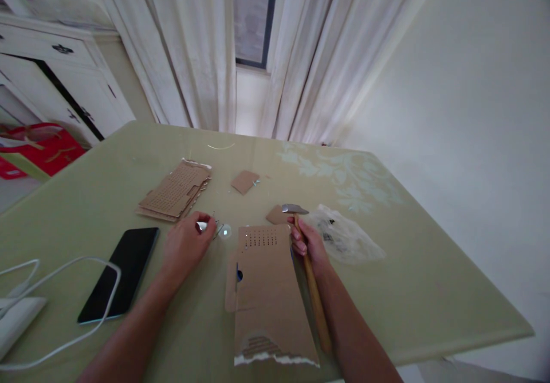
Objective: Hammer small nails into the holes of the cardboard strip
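Note:
My right hand [306, 243] grips a small hammer [313, 291] by its wooden handle, just below the metal head [294, 208]. The hammer lies along the right edge of a torn brown cardboard sheet [266, 291] with rows of small holes near its far end. My left hand [185, 244] rests on the table left of that sheet, fingers pinched on a small shiny metal piece [201, 226]. A few more small shiny bits [223, 231] lie just beyond its fingertips.
A black phone [121, 271] lies at the left, with a white cable [64, 274] looping over it. A stack of perforated cardboard [176, 191], two small cardboard scraps [244, 181] and a clear plastic bag [348, 235] sit on the green table [429, 280].

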A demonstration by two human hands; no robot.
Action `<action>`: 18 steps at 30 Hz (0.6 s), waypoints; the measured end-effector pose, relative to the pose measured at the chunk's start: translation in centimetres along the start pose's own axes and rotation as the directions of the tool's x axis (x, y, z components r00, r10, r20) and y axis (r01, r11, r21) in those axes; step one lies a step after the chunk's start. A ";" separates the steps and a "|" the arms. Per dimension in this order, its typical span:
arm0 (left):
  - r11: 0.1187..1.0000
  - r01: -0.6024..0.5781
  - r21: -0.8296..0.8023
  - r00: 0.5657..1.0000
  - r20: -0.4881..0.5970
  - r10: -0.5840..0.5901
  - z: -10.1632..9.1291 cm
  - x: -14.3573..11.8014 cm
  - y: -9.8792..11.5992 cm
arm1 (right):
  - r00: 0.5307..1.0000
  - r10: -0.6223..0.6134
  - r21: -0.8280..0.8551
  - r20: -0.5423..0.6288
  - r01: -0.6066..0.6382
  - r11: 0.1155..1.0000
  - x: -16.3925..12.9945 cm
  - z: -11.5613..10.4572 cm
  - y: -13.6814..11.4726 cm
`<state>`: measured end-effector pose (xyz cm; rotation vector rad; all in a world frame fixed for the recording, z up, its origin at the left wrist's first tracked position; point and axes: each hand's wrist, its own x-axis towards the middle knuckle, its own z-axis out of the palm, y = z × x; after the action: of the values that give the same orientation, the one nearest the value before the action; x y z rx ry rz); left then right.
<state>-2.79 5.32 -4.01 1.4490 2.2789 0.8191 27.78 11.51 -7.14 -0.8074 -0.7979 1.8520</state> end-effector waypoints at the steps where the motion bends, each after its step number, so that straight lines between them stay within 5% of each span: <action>1: 0.989 -0.012 -0.146 1.000 -0.003 0.012 -0.1 -0.2 0.2 | 1.000 -0.001 0.001 0.002 0.001 1.000 0.1 0.0 0.1; 5: 0.751 -0.045 -0.659 0.996 0.027 0.083 -0.1 -1.7 1.4 | 1.000 0.001 0.014 0.000 -0.001 1.000 0.5 0.0 0.3; 10: 0.614 -0.164 -0.772 0.963 0.009 0.268 1.0 -3.4 2.5 | 1.000 0.010 0.028 -0.005 -0.010 1.000 0.7 -0.1 0.5; 18: 0.749 -0.257 -0.610 0.923 0.075 0.378 1.8 -4.4 2.3 | 1.000 0.003 0.053 -0.015 -0.002 0.999 1.0 -0.4 0.9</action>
<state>1.72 2.59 -4.17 1.5303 1.4372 1.2831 27.29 12.15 -8.26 -0.7876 -0.7359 1.8594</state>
